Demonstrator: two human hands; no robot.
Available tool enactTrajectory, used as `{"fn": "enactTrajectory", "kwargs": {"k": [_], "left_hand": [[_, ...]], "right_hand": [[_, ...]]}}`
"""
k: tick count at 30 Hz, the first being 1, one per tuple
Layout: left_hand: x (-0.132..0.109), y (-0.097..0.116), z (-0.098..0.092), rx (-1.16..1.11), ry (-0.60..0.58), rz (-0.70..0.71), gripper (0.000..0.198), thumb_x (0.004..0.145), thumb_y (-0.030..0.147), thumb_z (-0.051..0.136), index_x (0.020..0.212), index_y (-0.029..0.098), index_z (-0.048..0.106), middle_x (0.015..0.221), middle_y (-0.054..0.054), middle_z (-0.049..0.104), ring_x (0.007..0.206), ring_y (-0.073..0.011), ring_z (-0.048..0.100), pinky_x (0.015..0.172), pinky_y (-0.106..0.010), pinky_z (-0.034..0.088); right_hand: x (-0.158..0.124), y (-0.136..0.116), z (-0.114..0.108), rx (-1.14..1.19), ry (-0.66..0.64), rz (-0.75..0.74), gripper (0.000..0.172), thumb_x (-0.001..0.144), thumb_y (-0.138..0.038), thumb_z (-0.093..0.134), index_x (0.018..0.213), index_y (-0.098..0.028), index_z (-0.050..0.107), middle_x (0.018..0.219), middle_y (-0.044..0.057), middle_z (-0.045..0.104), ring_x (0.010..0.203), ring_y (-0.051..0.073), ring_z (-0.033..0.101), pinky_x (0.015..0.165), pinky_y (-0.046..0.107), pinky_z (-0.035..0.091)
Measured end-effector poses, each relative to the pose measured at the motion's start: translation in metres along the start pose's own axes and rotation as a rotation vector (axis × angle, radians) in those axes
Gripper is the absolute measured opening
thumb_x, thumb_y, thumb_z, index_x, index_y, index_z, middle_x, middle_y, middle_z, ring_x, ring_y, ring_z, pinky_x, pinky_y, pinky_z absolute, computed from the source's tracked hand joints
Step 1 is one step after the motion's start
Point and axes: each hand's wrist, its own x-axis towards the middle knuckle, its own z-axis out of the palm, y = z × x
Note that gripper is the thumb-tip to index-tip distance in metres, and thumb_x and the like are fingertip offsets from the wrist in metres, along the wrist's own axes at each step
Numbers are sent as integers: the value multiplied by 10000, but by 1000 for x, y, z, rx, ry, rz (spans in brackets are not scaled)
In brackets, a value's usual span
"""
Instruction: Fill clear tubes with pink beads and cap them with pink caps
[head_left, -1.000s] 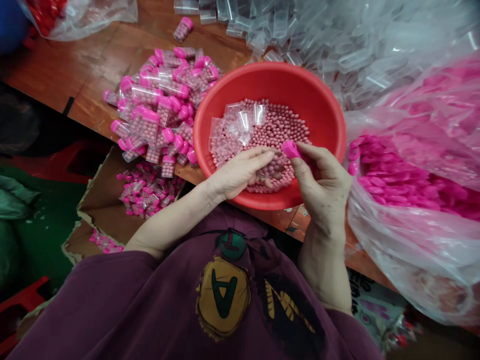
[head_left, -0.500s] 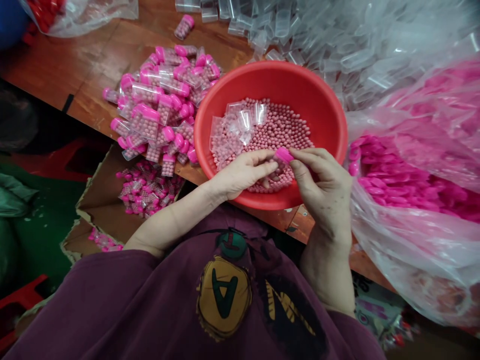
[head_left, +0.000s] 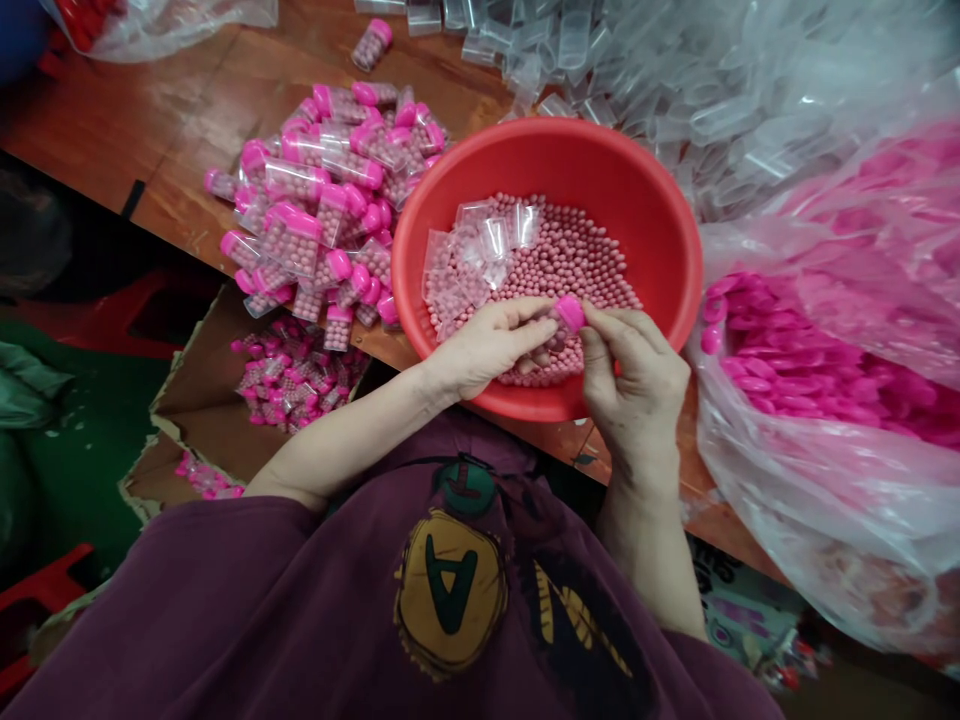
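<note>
Over the near side of a red basin point(head_left: 652, 210), my left hand point(head_left: 495, 345) grips a small clear container whose body is mostly hidden by the fingers. A pink cap point(head_left: 569, 313) sits on its end. My right hand point(head_left: 630, 365) pinches the cap's right edge between thumb and fingertips. Pink beads point(head_left: 570, 250) cover the basin's bottom, and several clear containers point(head_left: 495, 240) lie on them at the left.
Capped bead containers point(head_left: 300, 230) are heaped left of the basin, more in a cardboard box point(head_left: 225, 420) below. Clear containers point(head_left: 720, 110) lie behind. A plastic bag point(head_left: 825, 460) with pink caps point(head_left: 795, 370) stands right.
My right hand has shifted slightly left and its fingers have bent more at the cap. The left hand has barely moved. The whole view has shifted a little.
</note>
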Motion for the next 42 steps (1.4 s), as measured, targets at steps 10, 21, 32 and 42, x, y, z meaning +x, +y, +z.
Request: {"fn": "enactTrajectory", "kwargs": {"k": [10,21,32,42], "left_hand": [[1,-4,-3,31,-28,19,132,1048,288,791,1140,203,830,908,-19,668,708,-118,526,611,-265,366],[-1,-2,0,68,-6,51,152,1096,205,692,1106,188,843,887,-20,647,727,-115,537,615,-253,378],[-3,6,6,7,66,-24,173,1130,109,626,1034,144,766,853,-9,651,669,-83,559,556,-255,340],[-1,4,5,-10,73,-5,52,1101,130,701,1103,176,726,812,29,634,603,-61,536,534,-197,355]], "right_hand": [[-4,-2,1,34,36,16,227,1114,-320,710,1262,-330,882,1156,51,887,1033,249,860,955,439,743],[-3,-7,1,42,38,24,222,1119,-331,701,1235,-324,891,1146,55,883,1026,261,845,961,465,737],[-3,-5,1,25,-36,-5,278,1142,-310,645,1319,-302,860,1223,90,850,1103,276,829,1011,474,713],[-4,-3,-11,103,-176,-54,500,1111,-193,610,1565,-348,750,1278,87,735,1146,242,762,997,436,682]]}}
